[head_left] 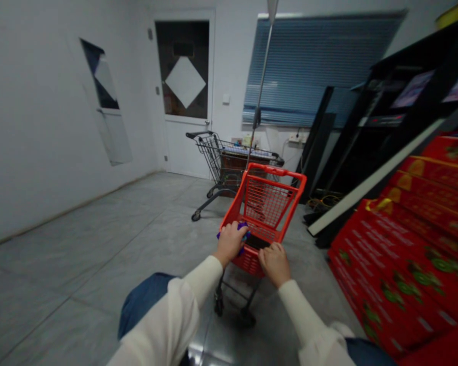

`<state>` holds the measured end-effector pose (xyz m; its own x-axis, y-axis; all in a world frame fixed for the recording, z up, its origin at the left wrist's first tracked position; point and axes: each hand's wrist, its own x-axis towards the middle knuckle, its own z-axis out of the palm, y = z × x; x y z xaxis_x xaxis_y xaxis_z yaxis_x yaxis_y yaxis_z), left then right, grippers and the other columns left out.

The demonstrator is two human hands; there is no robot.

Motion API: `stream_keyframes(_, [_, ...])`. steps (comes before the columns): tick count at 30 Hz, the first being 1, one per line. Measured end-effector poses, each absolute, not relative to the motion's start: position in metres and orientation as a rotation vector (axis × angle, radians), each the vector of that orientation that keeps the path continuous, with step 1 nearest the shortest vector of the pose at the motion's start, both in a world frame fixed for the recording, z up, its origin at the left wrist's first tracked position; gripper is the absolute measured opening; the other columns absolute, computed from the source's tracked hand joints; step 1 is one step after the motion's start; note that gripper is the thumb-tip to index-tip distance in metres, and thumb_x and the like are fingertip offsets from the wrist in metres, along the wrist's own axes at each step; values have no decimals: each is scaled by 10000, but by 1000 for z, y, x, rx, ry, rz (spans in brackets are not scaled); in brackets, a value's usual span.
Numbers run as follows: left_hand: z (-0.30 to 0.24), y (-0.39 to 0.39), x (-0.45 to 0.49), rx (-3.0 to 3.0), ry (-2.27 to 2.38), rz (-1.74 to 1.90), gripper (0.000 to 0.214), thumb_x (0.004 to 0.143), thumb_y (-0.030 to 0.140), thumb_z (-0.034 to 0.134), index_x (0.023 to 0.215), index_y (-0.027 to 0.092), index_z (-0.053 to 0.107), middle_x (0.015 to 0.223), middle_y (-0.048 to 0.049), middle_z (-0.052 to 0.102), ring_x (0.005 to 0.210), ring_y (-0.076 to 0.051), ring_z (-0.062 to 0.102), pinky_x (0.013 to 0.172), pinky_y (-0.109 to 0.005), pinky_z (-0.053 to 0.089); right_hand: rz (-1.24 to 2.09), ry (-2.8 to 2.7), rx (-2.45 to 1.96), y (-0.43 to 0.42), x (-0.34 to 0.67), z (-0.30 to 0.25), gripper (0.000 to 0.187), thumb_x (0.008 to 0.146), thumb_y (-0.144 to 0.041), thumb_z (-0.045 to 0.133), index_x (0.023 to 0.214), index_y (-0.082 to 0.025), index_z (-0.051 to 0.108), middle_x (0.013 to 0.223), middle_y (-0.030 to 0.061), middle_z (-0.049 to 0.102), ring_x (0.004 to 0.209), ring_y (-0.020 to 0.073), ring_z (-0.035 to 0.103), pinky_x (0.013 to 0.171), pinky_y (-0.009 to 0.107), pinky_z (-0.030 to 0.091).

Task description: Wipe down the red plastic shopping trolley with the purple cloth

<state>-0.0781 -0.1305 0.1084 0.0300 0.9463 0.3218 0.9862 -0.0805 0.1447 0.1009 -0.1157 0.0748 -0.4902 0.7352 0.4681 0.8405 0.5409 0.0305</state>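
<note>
Left hand: closed, fingers wrapped around a purple soft-looking object [243, 225] at the near rim of the cart, at 12 o'clock from the wearer. The object is largely hidden by the fingers; its exact type cannot be determined.

Right hand: fingers curled and closed over the near rim of the cart, at 12 o'clock, just beside the left hand. [275, 263]

Cart: red plastic shopping cart [267, 203] on small dark castors, upright on the floor, directly ahead at 12 o'clock.

Cart contents: flat black item [257, 242] inside the near end, just beside the right hand; its type cannot be determined.

Floor: grey tiled floor [99, 229].

Second cart: grey wire shopping cart [209, 152] standing at 12 o'clock, well beyond the red cart, with goods in its basket.

Right side: stacked red cartons with green fruit print [400, 264] at 3 o'clock; black display shelving [404, 96] at 2 o'clock.

Far wall: white door with a diamond panel [183, 147] at 12 o'clock; blue window blind [309, 71] at 1 o'clock.
</note>
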Motion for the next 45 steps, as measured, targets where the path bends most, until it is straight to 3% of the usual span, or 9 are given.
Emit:
stream_keyframes(8, [126, -103, -119, -2148, -2156, -371, 337, 911, 311, 564, 1246, 287, 594, 1144, -95, 573, 1036, -241, 611, 879, -357, 472, -349, -2468, -1259, -132, 85, 87, 347, 972, -186, 425, 776, -189, 711, 769, 71, 714, 831, 201, 580, 888, 349, 340])
stream_keyframes(13, [131, -102, -136, -2168, -2162, -313, 320, 915, 311, 545, 1227, 285, 608, 1132, -98, 593, 1047, -246, 618, 896, -365, 472, -291, -2343, -1171, -112, 92, 92, 313, 975, -197, 422, 890, -212, 724, 1025, 55, 723, 1068, 198, 555, 1050, 344, 296])
stream_keyframes(20, [117, -136, -82, -2245, -2018, -347, 398, 869, 346, 625, 1261, 305, 568, 1135, -96, 553, 1031, -263, 598, 890, -392, 462, -304, -2311, -1173, -103, 93, 81, 274, 941, -211, 460, 821, -204, 706, 936, 61, 668, 1026, 203, 528, 1120, 377, 273])
stream_keyframes(30, [132, -115, -113, -2024, -2208, -288, 321, 908, 323, 572, 1219, 247, 590, 1151, -118, 559, 1026, -263, 604, 890, -392, 456, -262, -2259, -1152, -106, 77, 73, 216, 909, -197, 477, 799, -214, 662, 898, 40, 625, 1008, 196, 504, 1142, 384, 246])
stream_keyframes(37, [117, -138, -77, -2174, -2057, -333, 349, 909, 342, 577, 1254, 294, 558, 1144, -96, 542, 1025, -259, 586, 867, -380, 450, -307, -2218, -1125, -105, 82, 68, 209, 902, -192, 482, 786, -222, 653, 868, 42, 615, 964, 207, 496, 1131, 391, 258])
stream_keyframes(45, [130, -117, -103, -1978, -2244, -323, 297, 961, 274, 469, 1233, 257, 585, 1159, -124, 545, 1049, -260, 578, 895, -399, 440, -307, -2219, -1152, -103, 79, 66, 198, 904, -197, 491, 796, -218, 655, 874, 40, 621, 977, 210, 502, 1131, 397, 258])
